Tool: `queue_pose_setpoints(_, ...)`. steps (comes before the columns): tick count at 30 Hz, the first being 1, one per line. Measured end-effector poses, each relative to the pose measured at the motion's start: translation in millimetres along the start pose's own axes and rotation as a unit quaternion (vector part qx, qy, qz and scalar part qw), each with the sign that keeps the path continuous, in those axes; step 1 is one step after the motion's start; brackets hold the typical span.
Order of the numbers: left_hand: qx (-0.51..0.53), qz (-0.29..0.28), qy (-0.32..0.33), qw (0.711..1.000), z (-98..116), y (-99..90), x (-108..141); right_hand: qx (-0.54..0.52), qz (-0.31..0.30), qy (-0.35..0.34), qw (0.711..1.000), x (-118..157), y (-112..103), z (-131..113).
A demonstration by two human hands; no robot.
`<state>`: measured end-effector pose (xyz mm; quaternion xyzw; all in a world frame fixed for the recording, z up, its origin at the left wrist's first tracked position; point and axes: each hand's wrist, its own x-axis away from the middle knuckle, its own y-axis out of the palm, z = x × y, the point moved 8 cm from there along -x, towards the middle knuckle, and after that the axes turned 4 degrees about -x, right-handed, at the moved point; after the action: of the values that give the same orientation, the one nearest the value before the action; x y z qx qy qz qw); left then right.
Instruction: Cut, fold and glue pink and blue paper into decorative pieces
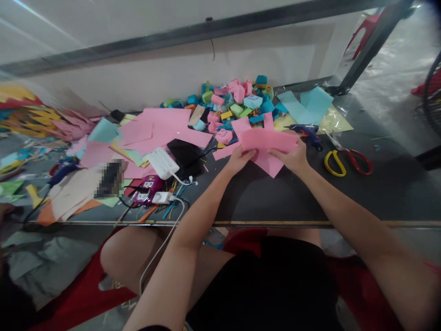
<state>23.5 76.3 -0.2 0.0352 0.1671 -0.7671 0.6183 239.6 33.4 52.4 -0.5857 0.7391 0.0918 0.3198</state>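
Between my two hands is a sheet of pink paper (268,139), bent across its width and held just above the dark table. My left hand (242,158) grips its left end, with the thumb on the near face. At the right end, my right hand (292,155) pinches the same sheet, its other fingers partly hidden behind. More pink paper pieces (274,166) lie beneath it and behind it. To the right of my right hand are a blue glue gun (306,130) and scissors (347,155) with one yellow and one red handle.
A pile of small folded paper boxes (237,99) stands against the wall. Pink sheets (165,122), a white power bank (162,163), a purple power strip (148,189) and cables lie left. Blue paper (306,105) rests back right. Another person's hand (10,211) shows at far left.
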Motion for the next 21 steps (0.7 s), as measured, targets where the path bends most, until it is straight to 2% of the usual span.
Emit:
queue_pose_setpoints(5,-0.011,0.085,0.004,0.996,5.1,-15.0,1.3,-0.001,0.001,0.015,1.000,-2.4,-1.3,1.4)
queue_pose_setpoints(9,-0.015,0.127,0.019,0.992,6.9,-22.9,1.3,-0.054,-0.044,0.039,0.997,-2.9,7.0,11.8)
queue_pose_setpoints(13,-0.018,0.164,0.037,0.985,11.2,-28.8,3.9,-0.005,-0.065,0.057,0.996,3.3,15.3,19.9)
queue_pose_setpoints(18,-0.014,0.146,0.049,0.988,14.9,-22.1,4.5,-0.025,-0.016,0.036,0.999,4.6,12.4,27.3)
queue_pose_setpoints(21,0.008,0.119,0.067,0.991,12.8,-16.1,1.9,-0.066,-0.016,0.041,0.997,3.5,14.5,34.9)
